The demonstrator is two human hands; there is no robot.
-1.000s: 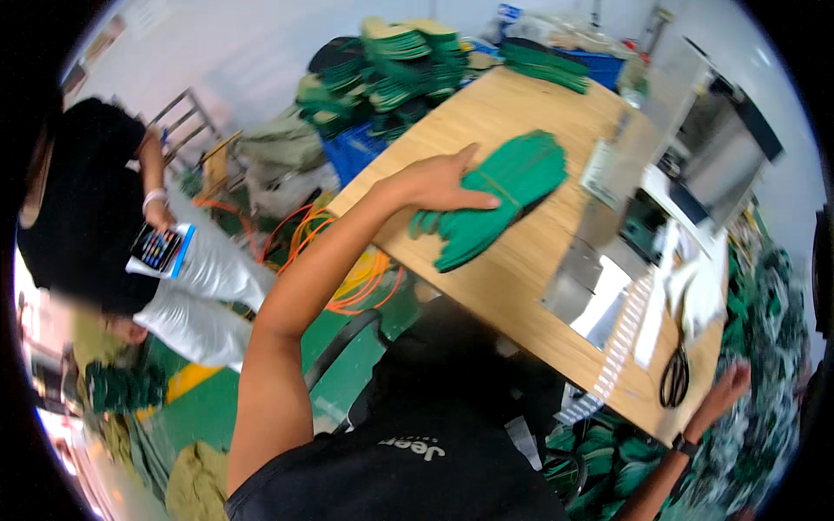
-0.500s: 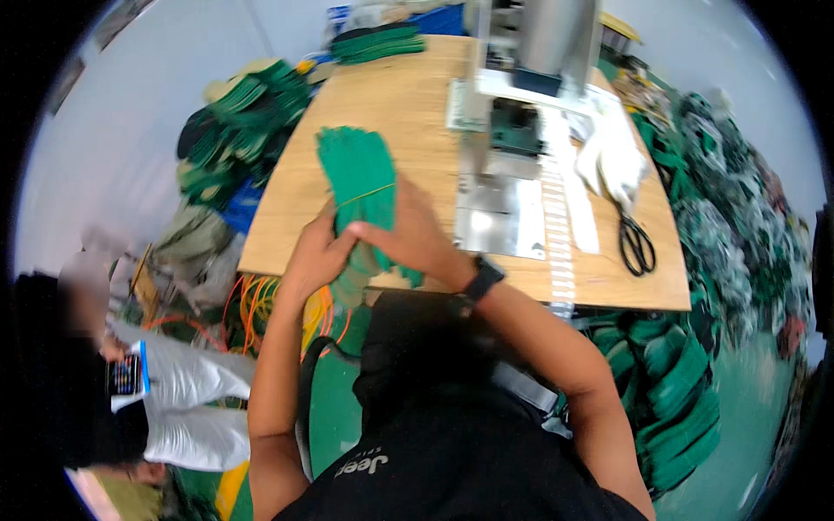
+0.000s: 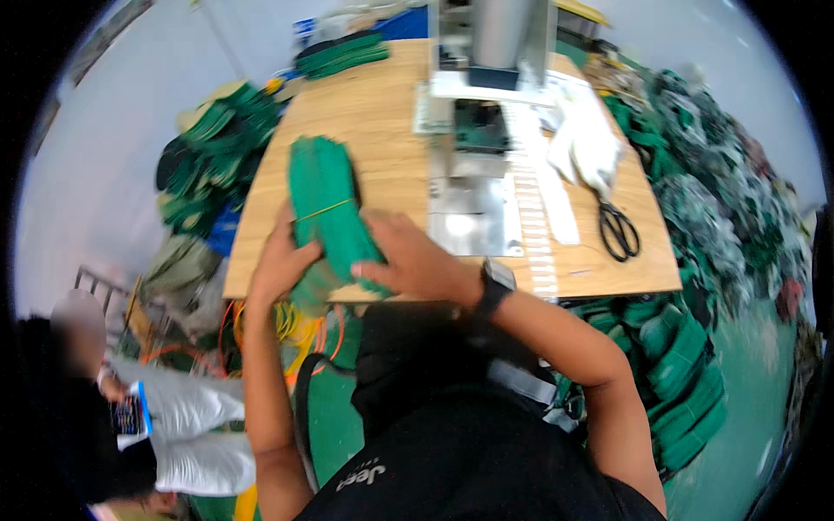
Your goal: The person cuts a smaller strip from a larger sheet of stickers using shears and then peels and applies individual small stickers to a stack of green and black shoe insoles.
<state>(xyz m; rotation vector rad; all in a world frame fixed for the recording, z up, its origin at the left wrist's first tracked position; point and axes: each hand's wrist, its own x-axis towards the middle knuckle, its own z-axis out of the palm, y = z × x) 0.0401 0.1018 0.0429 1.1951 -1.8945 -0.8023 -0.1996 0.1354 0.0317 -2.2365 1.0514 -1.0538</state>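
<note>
A bundle of green fabric pieces (image 3: 321, 178), cinched round its middle by a thin yellow band (image 3: 326, 211), lies at the near left of the wooden table. My left hand (image 3: 282, 260) grips its left side, thumb on top. From the right, my right hand (image 3: 413, 256) holds the other side, with the thumb on the lower part. The bundle's near end spreads out between my hands, reaching the table's front edge, and is blurred by motion. My right wrist wears a dark watch (image 3: 497, 286).
A machine (image 3: 495, 52) with a metal plate (image 3: 473, 221) stands right of the bundle. Beside it lie a white strip (image 3: 532, 226), white cloth (image 3: 591, 143) and black scissors (image 3: 618, 233). Green pieces (image 3: 343, 56) are stacked at the back. A person (image 3: 130, 417) is at the left.
My hands have moved farther apart on the bundle, and its near end has spread wider between them. The whole view has shifted, so the table and machine appear farther left.
</note>
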